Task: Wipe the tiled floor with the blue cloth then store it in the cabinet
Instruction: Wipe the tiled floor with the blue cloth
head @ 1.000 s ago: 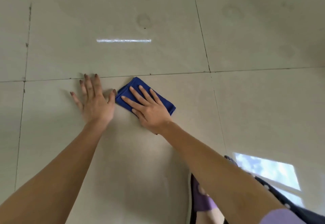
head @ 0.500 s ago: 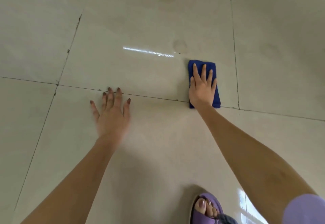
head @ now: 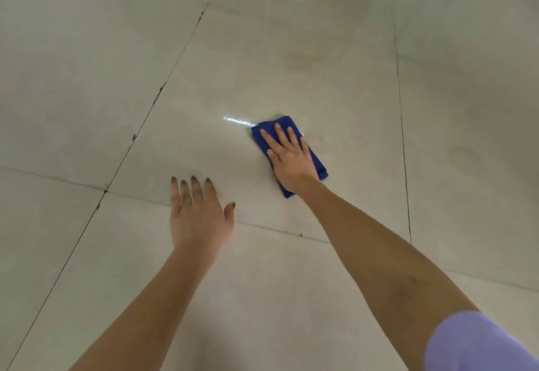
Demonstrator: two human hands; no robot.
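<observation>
A folded blue cloth lies flat on the glossy beige tiled floor. My right hand presses down on it, palm flat and fingers spread, covering most of the cloth. My left hand rests flat on the floor to the lower left of the cloth, fingers apart, holding nothing, across a grout line. No cabinet is in view.
Dark grout lines split the floor into large tiles. A bright streak of reflected light lies just left of the cloth. Faint round marks show on the tile at the right. A lilac sleeve fills the bottom right corner.
My right hand has slid the cloth away from my left hand and farther out across the tile, turning it at an angle. The view has shifted forward; my foot has left the frame.
</observation>
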